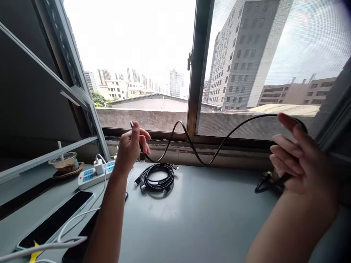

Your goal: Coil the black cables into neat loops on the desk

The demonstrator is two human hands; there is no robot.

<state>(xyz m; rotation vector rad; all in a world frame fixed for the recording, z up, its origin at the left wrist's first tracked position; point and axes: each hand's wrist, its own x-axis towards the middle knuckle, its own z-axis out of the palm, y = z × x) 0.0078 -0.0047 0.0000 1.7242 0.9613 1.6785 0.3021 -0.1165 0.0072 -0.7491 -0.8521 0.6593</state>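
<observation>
Black cable (pixel 208 160) strung in waves across mid-frame, above grey table (pixel 205 219): pinched near one end in left hand (pixel 131 148), left of centre; looped round right hand (pixel 296 160) at right edge, fingers straight, unclenched. Seemingly barely wound, most length still loose. Second bundle (pixel 157 177) already coiled at centre. No legible writing, power strip (pixel 90 175) included.

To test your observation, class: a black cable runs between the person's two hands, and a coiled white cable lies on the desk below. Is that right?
No. The head view shows the coiled cable on the desk is black, not white. The rest stands: a black cable runs from the left hand to the right hand.
</observation>
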